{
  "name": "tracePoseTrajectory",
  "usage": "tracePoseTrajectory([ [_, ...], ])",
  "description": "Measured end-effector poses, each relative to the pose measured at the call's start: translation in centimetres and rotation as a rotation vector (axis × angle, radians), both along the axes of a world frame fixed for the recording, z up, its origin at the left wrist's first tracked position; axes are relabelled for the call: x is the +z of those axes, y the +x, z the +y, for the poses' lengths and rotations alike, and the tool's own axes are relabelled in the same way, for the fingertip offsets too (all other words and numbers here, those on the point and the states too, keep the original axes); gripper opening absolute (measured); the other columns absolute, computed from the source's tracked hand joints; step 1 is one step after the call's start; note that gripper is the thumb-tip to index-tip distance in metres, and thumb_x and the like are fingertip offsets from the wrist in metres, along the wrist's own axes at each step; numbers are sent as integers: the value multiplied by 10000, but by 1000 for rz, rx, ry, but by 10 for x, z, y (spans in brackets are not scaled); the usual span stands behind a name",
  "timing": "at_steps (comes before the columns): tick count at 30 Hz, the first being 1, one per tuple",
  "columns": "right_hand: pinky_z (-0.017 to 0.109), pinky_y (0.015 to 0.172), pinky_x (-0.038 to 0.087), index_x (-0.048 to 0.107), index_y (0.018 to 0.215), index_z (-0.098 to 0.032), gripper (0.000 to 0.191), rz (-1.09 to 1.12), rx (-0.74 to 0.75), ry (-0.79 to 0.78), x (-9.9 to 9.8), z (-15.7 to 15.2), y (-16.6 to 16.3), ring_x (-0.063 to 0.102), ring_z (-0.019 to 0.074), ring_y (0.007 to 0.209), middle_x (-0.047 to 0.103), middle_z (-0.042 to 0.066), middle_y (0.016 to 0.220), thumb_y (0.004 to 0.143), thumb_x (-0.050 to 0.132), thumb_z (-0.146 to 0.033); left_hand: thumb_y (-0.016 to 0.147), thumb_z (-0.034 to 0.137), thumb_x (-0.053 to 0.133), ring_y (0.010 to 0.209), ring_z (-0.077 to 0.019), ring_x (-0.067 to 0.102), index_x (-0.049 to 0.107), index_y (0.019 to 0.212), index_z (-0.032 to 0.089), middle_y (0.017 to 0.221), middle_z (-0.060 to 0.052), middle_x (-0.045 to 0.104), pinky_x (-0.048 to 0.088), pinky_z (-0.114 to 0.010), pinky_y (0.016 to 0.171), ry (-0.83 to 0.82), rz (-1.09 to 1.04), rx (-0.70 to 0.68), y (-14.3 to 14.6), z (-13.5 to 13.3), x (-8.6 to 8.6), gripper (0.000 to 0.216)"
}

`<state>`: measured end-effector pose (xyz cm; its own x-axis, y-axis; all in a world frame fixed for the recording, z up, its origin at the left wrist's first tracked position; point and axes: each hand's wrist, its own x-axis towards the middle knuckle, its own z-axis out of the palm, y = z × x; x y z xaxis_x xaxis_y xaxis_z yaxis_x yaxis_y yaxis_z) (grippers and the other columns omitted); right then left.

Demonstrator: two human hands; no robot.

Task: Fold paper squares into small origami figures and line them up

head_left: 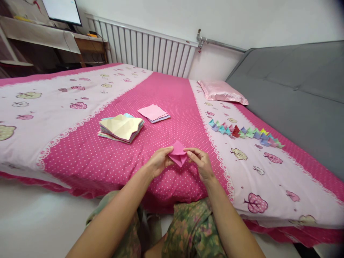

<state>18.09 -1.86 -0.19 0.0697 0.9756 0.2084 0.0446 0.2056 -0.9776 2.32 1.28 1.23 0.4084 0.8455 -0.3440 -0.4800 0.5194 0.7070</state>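
Observation:
A pink sheet of origami paper [178,153], partly folded into a diamond with an open pocket in its lower half, is held up just above the bed's front edge. My left hand [160,161] pinches its left corner between thumb and fingers. On the opposite corner, my right hand [201,163] grips in the same way. Ahead and to the left lies a stack of creased paper [122,127] with a cream sheet on top. Beyond the hands sits a smaller pile of flat square paper [153,112], pink uppermost. Small folded paper pieces [244,132] in many colours stand in rows at the right.
The bed [172,89] has a pink and white patterned cover. A pink pillow [223,92] rests near the grey headboard [292,79] on the right. At the back are a white radiator [145,46] and a desk [40,37] with a monitor [63,10].

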Motion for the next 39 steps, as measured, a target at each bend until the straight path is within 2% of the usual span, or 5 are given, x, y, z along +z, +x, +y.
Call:
tracePoseTrajectory([
  [20, 302, 704, 458, 659, 784, -173, 195, -112, -92, 87, -13, 6, -2, 578, 175, 772, 616, 48, 833, 685, 682, -339, 838, 206, 450, 586, -108, 576, 648, 773, 94, 698, -70, 654, 460, -212, 579, 56, -6, -152, 1, -7, 2, 237],
  [23, 292, 654, 460, 631, 801, -161, 220, -87, -81, 53, -11, 5, -4, 572, 161, 700, 617, 34, 764, 699, 663, -354, 793, 323, 542, 632, -111, 575, 660, 824, 108, 746, -66, 658, 450, -221, 625, 140, -25, -204, 0, -7, 0, 247],
  [26, 260, 591, 446, 588, 743, -158, 234, -88, -98, 51, -11, 3, -6, 541, 138, 636, 584, 7, 700, 682, 671, -369, 642, 293, 713, 658, -101, 567, 668, 855, 118, 744, -36, 655, 420, -209, 659, 294, 46, -237, 0, -7, -4, 279],
  [31, 222, 537, 413, 485, 690, -185, 285, -51, -146, 74, -12, 4, -9, 478, 103, 576, 488, -43, 642, 636, 710, -353, 620, 352, 718, 650, -110, 563, 681, 816, 121, 685, -26, 650, 408, -239, 692, 335, 83, -170, 4, -8, -12, 305],
  [39, 265, 683, 461, 532, 858, -189, 398, 154, -186, 0, -13, 7, -9, 558, 123, 723, 562, -17, 778, 557, 774, -281, 645, 394, 689, 592, -98, 542, 667, 702, 111, 609, -23, 634, 408, -227, 643, 290, 66, -116, 5, -3, -14, 289],
])
